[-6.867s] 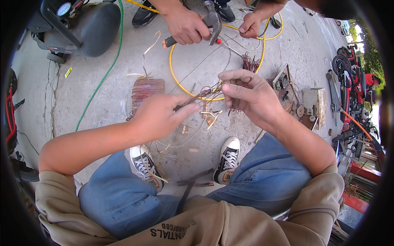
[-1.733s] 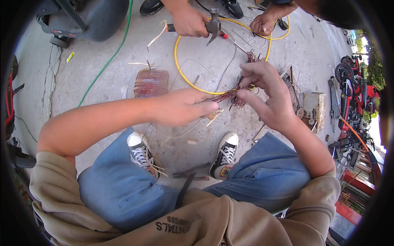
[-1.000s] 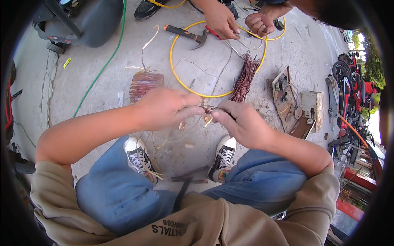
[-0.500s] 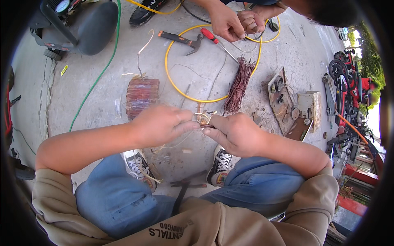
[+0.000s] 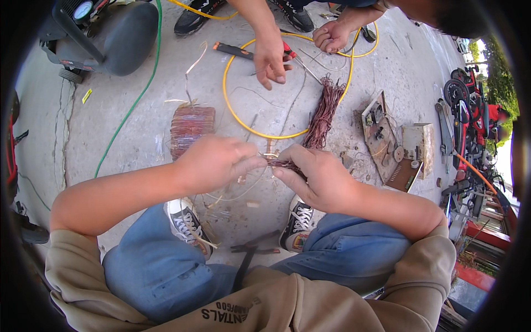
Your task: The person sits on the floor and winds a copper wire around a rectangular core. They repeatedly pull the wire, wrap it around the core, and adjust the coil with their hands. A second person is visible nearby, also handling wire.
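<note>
In front of my knees, my left hand (image 5: pixel 224 161) is closed, its thumb and fingertips pinched on the end of a bunch of thin red-brown wire (image 5: pixel 286 165). My right hand (image 5: pixel 318 174) is closed round the same bunch, close beside the left. Pale strands show at the left fingertips; what lies inside the fingers is hidden. Just beyond my left hand sits a wound block of copper wire (image 5: pixel 192 128). Beyond my right hand lies a long hank of red-brown wire (image 5: pixel 327 110); whether it joins the held bunch I cannot tell.
A co-worker's hand (image 5: pixel 271 58) hangs over a hammer (image 5: pixel 229 50) and a red-handled screwdriver (image 5: pixel 303 65). A yellow hose (image 5: pixel 228 105) loops there. Broken circuit housing (image 5: pixel 381 138) lies right, a compressor (image 5: pixel 130 41) stands far left, and pliers (image 5: pixel 254 249) lie between my shoes.
More of the red-brown bunch shows between my hands, which have barely shifted. The co-worker's hands have parted; one has come left and nearer, over the hammer's head.
</note>
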The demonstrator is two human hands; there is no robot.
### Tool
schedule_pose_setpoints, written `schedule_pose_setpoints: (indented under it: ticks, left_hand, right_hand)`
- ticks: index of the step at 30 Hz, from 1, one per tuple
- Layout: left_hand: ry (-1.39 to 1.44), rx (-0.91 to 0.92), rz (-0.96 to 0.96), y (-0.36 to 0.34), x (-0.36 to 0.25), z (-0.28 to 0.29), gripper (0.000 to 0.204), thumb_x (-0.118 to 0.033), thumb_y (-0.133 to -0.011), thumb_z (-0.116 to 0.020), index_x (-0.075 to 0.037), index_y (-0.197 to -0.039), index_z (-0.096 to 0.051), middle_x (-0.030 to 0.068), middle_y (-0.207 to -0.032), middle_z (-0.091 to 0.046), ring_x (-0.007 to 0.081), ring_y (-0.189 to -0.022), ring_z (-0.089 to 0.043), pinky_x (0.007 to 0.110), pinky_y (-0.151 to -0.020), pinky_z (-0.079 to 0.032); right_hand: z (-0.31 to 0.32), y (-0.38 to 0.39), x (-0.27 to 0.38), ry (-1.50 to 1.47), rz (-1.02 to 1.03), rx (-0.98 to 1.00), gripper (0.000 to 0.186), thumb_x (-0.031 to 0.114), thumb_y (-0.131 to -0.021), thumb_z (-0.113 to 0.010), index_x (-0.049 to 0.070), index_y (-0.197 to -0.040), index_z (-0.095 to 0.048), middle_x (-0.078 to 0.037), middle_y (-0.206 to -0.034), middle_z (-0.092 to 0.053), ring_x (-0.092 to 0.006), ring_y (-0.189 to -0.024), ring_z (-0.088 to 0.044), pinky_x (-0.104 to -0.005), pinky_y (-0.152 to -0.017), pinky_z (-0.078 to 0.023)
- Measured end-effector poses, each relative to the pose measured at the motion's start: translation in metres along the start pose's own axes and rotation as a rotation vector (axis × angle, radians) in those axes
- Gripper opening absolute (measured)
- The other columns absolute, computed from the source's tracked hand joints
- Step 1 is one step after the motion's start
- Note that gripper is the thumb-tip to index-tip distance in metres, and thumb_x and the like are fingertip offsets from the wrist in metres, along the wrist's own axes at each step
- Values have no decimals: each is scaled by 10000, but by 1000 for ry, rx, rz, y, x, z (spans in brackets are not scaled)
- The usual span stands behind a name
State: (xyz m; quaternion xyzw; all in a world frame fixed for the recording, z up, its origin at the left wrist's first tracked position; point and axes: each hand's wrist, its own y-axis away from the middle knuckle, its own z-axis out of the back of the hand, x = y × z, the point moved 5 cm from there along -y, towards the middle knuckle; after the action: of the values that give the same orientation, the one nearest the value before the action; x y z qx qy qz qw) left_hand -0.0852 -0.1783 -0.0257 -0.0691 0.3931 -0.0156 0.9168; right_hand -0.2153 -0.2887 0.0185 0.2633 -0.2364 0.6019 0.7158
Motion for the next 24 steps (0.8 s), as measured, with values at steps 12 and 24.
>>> schedule_pose_setpoints:
  ticks: [12,24]
  left_hand:
    - [705,438,451,9,9,-21,431,-387,-1026,-466,-36,-831,-622,4,-638,-496,105,-576,-465,289,-550,-401]
    - [575,392,347,19,12,-26,456,-443,-1008,-474,-39,-1010,-684,79,-734,-645,193,-697,-608,361,-675,-481]
  right_hand:
    - [26,0,38,546,506,-39,320,313,-736,-756,69,-803,-561,-51,-730,-491,-198,-656,-548,-303,-510,-453]
    - [13,5,18,386,400,95,330,309,-810,-704,59,-691,-526,-70,-636,-508,-245,-579,-559,-375,-522,-478]
